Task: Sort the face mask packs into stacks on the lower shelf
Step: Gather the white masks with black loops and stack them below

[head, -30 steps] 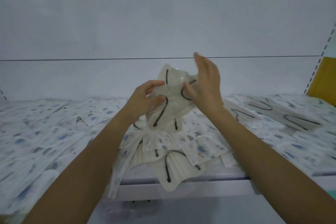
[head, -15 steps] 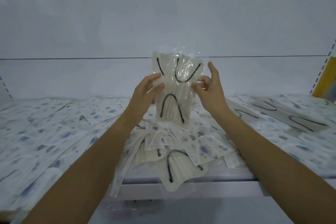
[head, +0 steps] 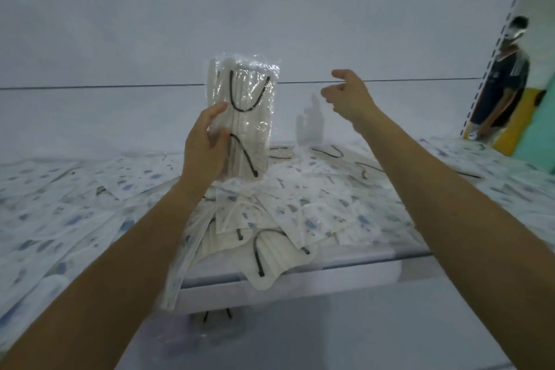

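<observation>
Head view: two hands work above one shelf [head: 345, 276]. The left hand [head: 204, 144] grips one clear mask pack [head: 249, 105] upright above the heap. The right hand [head: 348, 96] hangs apart from it, fingers loosely curled, holding nothing. Loose packs [head: 300, 207] cover the shelf, too blurred to count. One bystander [head: 501, 81] stands far right, partly cut off.

Showed a clear pack [head: 249, 117] of cream masks with black ear loops; white, blue-speckled packs [head: 315, 213] across a white shelf [head: 345, 275].
</observation>
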{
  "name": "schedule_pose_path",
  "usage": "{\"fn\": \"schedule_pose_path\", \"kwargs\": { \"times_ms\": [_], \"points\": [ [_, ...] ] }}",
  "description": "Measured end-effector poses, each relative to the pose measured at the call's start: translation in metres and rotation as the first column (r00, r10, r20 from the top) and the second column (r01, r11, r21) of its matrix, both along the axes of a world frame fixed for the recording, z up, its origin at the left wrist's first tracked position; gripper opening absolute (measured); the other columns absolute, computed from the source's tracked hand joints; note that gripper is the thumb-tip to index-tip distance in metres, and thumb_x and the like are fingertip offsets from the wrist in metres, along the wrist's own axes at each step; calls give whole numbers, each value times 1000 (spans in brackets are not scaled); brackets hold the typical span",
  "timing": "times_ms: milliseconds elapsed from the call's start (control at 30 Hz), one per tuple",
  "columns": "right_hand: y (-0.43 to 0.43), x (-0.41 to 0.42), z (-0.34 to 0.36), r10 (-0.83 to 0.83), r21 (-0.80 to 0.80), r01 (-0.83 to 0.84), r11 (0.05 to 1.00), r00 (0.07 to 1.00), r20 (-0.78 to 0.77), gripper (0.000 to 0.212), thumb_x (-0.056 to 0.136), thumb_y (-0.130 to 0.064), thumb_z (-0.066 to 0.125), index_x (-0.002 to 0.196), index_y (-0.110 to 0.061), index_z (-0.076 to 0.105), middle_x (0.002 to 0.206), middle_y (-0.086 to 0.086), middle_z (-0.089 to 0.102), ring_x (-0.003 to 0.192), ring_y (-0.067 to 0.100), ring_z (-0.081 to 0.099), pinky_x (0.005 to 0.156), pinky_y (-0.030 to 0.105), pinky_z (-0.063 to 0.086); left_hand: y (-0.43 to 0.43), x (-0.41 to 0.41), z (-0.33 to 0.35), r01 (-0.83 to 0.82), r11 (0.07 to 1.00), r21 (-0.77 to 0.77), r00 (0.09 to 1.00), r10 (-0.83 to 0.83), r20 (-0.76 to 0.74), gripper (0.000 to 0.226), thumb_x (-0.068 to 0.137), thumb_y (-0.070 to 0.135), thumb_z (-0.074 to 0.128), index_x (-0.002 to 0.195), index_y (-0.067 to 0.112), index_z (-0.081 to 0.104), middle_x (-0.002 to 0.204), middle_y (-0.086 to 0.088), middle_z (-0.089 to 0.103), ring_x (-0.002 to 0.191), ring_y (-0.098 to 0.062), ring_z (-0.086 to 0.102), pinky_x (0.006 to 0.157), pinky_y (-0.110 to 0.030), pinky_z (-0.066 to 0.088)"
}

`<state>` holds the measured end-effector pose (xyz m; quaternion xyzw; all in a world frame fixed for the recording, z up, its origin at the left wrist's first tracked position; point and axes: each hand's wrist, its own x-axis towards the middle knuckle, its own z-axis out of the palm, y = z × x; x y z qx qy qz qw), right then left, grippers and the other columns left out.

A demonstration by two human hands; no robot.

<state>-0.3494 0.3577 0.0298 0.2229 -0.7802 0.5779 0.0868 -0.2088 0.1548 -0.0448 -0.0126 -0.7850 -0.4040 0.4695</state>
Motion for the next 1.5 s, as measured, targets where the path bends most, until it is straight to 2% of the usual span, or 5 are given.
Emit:
{"fn": "schedule_pose_path", "kwargs": {
  "times_ms": [233,600,1067,1300,1500],
  "points": [
    [62,-7,-58,-148,799,-32,600,978,150,70,91,-35,58,143,0,27,151,15,27,134,32,33,105,37,32,-11,-8,-3,-173,951,-257,971,208,116,40,92,-5,45,132,-2,45,132,-19,49,124,-30,45,96,-8,21],
    [63,-5,-54,7,222,8,975,998,-66,62,90,0,51,144,-16,26,117,4,51,91,17,52,79,25,41,1,-16,40,15,952,-305,924,103,367,63,89,-10,42,147,9,24,150,-8,28,135,-24,33,107,-20,26],
    [53,71,35,407,663,-51,747,824,-395,77,86,2,48,149,-26,12,107,-9,59,96,15,56,81,16,41,51,-1,83,403,913,69,812,-391,434,22,90,32,60,111,32,60,116,15,58,114,-5,52,93,-22,42],
    [42,83,19,12,313,325,893,677,-736,77,82,-11,63,147,-7,22,134,15,46,121,31,44,99,29,28,62,18,57,345,935,77,907,-353,231,36,82,13,70,112,28,58,121,16,53,118,-4,41,97,-17,30],
    [45,109,-27,30,-233,-31,972,1000,-7,85,86,-9,65,150,-21,10,135,6,39,89,15,58,88,33,51,66,25,32,362,913,190,927,-373,27,37,85,9,67,116,24,53,122,12,54,120,-1,45,99,-7,31]
  ]
}}
